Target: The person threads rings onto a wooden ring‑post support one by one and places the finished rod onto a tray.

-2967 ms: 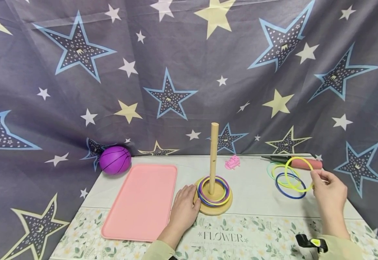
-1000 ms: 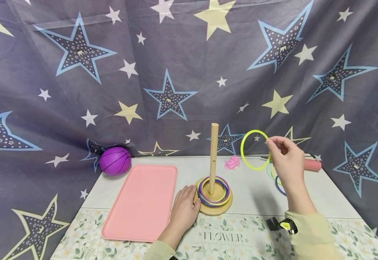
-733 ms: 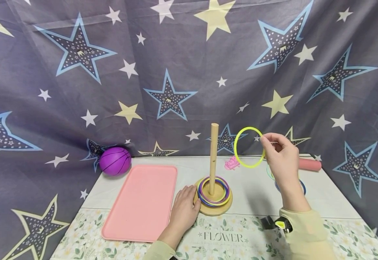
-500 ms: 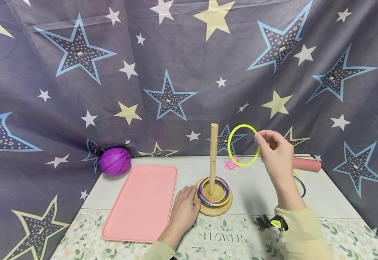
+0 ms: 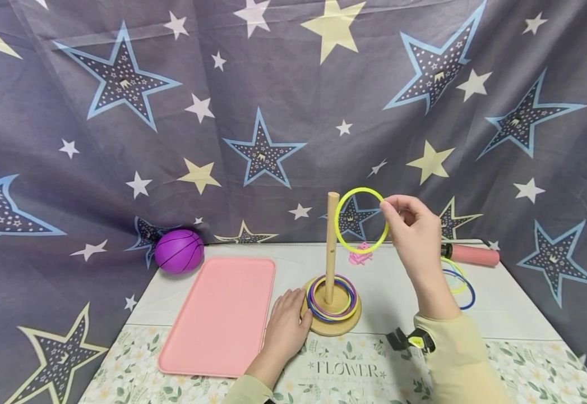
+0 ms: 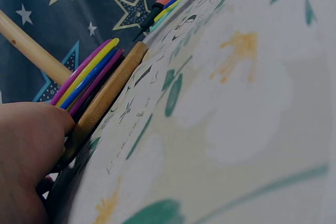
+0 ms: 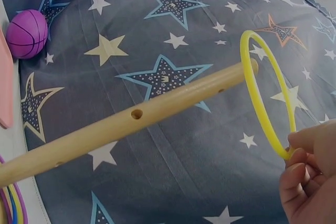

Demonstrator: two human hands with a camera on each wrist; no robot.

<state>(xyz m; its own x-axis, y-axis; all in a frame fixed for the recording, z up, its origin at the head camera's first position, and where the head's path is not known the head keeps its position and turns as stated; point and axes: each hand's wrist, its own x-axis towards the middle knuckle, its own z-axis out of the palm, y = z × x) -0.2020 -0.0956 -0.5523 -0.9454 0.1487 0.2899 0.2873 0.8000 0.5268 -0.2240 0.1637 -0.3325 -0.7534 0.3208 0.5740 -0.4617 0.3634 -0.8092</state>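
A wooden post (image 5: 331, 241) stands upright on its round base (image 5: 334, 329), with several purple, blue and yellow rings (image 5: 356, 306) lying around its foot. My left hand (image 5: 287, 325) rests against the left side of that base, fingers extended. Between thumb and fingertips, my right hand (image 5: 416, 233) pinches a bright yellow ring (image 5: 361, 189) by its right edge. The ring hangs in the air beside the post's upper end. In the right wrist view the yellow ring (image 7: 255, 95) overlaps the tip of the post (image 7: 157, 109).
A pink tray (image 5: 222, 314) lies left of the base, with a purple ball (image 5: 179, 251) behind it. A small pink toy (image 5: 359, 258) sits behind the post. At right are a blue ring (image 5: 472, 294), a yellow-green ring and a red-handled pump (image 5: 475, 255).
My right hand has lifted the yellow ring from the right-hand group and carried it left and up to the post's upper end. My left hand has stayed at the base.
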